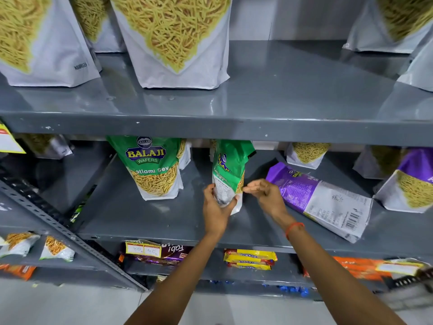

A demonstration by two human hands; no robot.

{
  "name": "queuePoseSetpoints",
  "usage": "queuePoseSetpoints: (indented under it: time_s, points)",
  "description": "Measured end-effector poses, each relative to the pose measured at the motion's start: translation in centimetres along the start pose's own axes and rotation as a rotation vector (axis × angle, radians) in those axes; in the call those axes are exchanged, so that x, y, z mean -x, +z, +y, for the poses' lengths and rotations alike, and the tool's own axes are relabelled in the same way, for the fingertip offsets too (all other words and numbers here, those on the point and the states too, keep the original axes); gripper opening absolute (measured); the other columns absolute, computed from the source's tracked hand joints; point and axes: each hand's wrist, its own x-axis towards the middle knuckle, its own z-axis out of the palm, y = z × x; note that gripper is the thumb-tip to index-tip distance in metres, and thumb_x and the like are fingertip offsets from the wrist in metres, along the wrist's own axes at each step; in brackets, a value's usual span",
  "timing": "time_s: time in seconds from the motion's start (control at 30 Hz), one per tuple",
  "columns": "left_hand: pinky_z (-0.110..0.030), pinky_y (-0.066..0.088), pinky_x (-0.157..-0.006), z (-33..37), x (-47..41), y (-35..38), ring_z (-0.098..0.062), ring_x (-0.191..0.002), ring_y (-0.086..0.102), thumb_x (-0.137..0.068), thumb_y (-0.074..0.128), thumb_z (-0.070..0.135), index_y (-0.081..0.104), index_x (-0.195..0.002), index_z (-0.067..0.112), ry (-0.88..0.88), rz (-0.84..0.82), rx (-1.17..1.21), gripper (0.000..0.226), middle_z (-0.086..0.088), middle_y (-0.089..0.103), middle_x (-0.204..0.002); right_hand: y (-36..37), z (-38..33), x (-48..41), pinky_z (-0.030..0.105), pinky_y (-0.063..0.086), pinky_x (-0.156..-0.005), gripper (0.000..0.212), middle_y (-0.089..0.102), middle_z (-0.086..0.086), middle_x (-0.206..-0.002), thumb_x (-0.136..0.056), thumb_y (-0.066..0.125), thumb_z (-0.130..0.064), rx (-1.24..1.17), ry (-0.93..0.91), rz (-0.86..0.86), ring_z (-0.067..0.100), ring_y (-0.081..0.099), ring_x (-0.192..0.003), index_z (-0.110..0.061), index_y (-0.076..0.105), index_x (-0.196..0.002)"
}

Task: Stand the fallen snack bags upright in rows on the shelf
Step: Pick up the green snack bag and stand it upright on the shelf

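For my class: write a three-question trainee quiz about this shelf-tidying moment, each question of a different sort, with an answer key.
1. True or false: the purple bag on the middle shelf stands upright.
2. Which hand grips the base of the turned green bag? A) left hand B) right hand
3. Fill in: the orange band is on the ____ wrist.

Key: 1 false, it lies flat with its back up; 2 A, the right hand is only beside the bag with fingers spread; 3 right.

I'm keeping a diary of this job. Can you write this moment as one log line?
left hand: gripping green bag, upright | right hand: open beside it | purple bag: lying flat
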Motion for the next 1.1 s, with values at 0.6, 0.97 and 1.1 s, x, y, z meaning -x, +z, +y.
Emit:
queuePoseSetpoints:
  time_s: [0.6, 0.97, 1.1]
  points:
    - [-0.043, 0.048, -0.083, -2.9, -5.3, -4.5, -0.023, -0.093, 0.059, -0.088, 0.057, 0.018, 0.063, -0.09, 0.023, -0.097, -0.222, 0.165, 0.008, -0.012, 0.064, -0.098, 2.6, -1.5, -1.8, 0.048, 0.049, -0.095, 0.048, 0.06, 0.02, -0.116, -0.074, 0.054, 0.01, 0.128, 0.147, 0.072, 0.035, 0.058, -0.107, -0.004, 0.047, -0.12]
    - [-0.018, 0.039, -0.059, -2.6, -5.1, -3.4, -0.016, -0.079, 0.045, -0.094, 0.047, 0.017, 0.058, -0.09, -0.003, -0.102, -0.126, 0.076, 0.023, -0.033, 0.055, -0.079, 3.4, -1.9, 0.1, 0.038, 0.038, -0.102, 0.038, 0.043, 0.029, -0.122, -0.079, 0.044, 0.007, 0.303, 0.156, 0.077, 0.04, 0.044, -0.115, 0.005, 0.046, -0.117]
    - [-0.037, 0.03, -0.112, -1.7, -3.5, -2.0, -0.017, -0.134, 0.033, -0.097, 0.039, 0.028, 0.028, -0.142, 0.01, -0.1, -0.078, 0.011, 0.049, -0.009, 0.036, -0.148, 1.9, -2.2, 1.0, 0.036, 0.038, -0.097, 0.022, 0.043, 0.03, -0.122, -0.084, 0.041, 0.004, 0.353, 0.106, 0.028, 0.041, 0.045, -0.113, 0.003, 0.046, -0.105]
